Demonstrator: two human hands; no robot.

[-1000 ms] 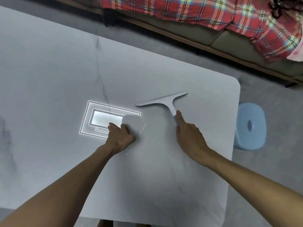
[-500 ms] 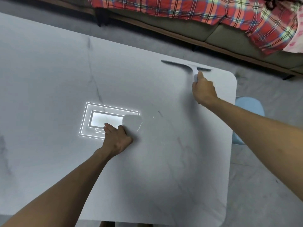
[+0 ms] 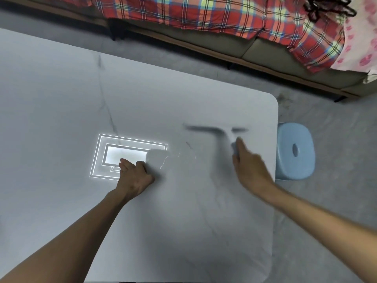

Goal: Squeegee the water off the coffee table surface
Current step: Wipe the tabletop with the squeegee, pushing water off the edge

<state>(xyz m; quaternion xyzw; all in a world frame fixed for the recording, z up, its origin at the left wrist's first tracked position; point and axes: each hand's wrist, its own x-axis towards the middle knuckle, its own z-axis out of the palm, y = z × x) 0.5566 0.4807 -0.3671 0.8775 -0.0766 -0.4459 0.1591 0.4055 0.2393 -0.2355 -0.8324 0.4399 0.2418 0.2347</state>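
Note:
The pale grey marbled coffee table (image 3: 61,99) fills most of the view. My right hand (image 3: 250,168) grips the handle of a grey squeegee (image 3: 214,129), whose blade lies flat across the table near its right edge; the tool is motion-blurred. My left hand (image 3: 134,172) presses on the table's middle with fingers curled, holding nothing. A thin film of water with a bright rim (image 3: 163,160) glints just right of the left hand. A ceiling light's rectangular reflection (image 3: 126,154) shines beside it.
A light blue plastic stool (image 3: 294,152) stands on the grey floor against the table's right edge. Beyond the far edge is a sofa (image 3: 265,50) draped with a red plaid blanket (image 3: 204,13). The table's rounded far-right corner (image 3: 273,101) is in view.
My right hand has pulled the squeegee back from the far right corner toward me, along the right side of the table. The left hand has stayed in place.

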